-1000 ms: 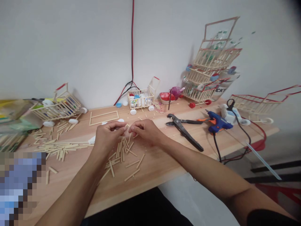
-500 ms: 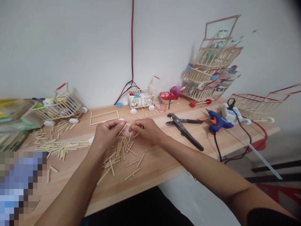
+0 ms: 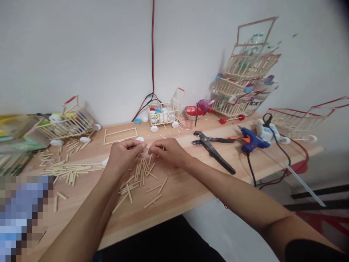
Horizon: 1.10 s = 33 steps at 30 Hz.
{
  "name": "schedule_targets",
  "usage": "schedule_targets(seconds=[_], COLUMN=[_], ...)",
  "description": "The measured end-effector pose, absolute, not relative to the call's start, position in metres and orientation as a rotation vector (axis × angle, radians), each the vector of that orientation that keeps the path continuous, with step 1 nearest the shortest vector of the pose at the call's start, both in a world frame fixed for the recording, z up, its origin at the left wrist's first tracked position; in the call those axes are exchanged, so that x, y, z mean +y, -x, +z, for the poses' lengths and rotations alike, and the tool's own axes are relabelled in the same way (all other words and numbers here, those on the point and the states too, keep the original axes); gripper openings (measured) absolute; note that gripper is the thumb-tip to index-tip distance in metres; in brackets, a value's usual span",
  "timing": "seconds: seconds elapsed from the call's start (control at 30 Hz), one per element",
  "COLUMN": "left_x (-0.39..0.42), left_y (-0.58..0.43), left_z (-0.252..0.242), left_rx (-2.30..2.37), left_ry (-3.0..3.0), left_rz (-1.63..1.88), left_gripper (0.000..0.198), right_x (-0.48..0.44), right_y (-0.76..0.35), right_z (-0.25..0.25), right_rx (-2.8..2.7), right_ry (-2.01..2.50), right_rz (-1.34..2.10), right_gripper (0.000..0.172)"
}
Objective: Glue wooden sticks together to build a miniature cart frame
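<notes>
My left hand is closed in a pinch over the middle of the table, with a thin wooden stick largely hidden by the fingers. Close beside it, my right hand is also pinched, its fingertips almost meeting the left ones. What the right fingers hold is too small to make out. Below both hands lies a loose pile of short wooden sticks. Several more short pieces are scattered toward the front edge. Behind my left hand, a flat rectangular stick frame rests on the wood.
Pliers and a blue glue gun lie to the right, with cords trailing. Small stick carts stand at the left, back and right, some stacked. A red-stained bowl sits near the wall.
My fingertips have drawn slightly closer together, and the stick that showed between them is now mostly hidden. Everything on the table stays in place.
</notes>
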<state>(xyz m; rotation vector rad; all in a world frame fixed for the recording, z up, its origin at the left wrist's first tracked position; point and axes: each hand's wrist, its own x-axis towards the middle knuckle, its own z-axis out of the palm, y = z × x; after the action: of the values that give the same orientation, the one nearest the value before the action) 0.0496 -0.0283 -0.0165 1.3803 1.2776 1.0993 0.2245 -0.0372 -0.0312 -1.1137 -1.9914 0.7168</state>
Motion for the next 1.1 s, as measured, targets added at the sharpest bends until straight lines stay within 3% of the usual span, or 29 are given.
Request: schedule_targets(seconds=[0.47,1.1], left_x=[-0.032,-0.032], left_y=[-0.05,-0.048], left_z=[-0.011,-0.009], left_rx=[1.22,1.217], left_ry=[-1.326,-2.195], left_rz=[1.109,1.148], left_gripper=[0.053,0.02], right_x=[-0.038,-0.037], right_y=[-0.228,-0.23], right_z=[-0.027,-0.026], right_rx=[-1.967,-1.953], right_ry=[1.093,1.084], right_rz=[0.705,0.731], right_gripper=[0.022,0.022])
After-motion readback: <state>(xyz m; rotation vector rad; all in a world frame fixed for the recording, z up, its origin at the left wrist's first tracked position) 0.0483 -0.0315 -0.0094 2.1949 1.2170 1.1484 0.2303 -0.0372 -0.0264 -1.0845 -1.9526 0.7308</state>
